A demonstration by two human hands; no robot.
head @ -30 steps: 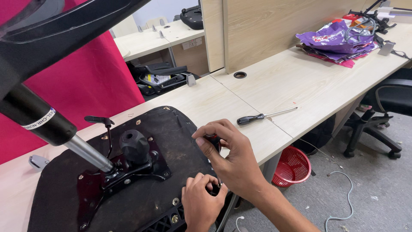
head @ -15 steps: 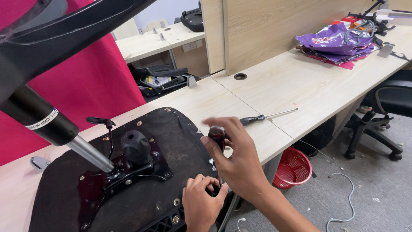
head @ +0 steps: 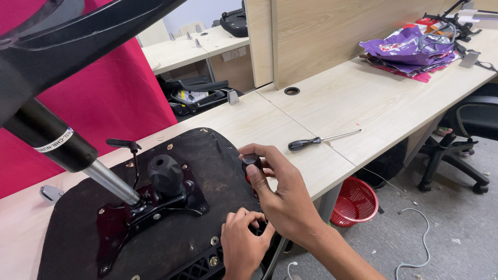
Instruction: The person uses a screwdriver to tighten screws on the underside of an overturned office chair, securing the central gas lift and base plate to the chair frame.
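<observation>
The right hand (head: 282,194) grips a black-handled tool (head: 252,165) upright over the upturned seat (head: 207,155). The left hand (head: 244,243) is curled at the seat's edge (what it pinches, I cannot tell). A screwdriver (head: 321,140) lies on the desk (head: 373,103).

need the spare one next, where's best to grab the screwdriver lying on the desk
Grip the screwdriver by its thick black handle at the left end, coming from above. It lies flat on the desk with bare space around it, and the thin metal shaft points right, away from the right hand.
</observation>
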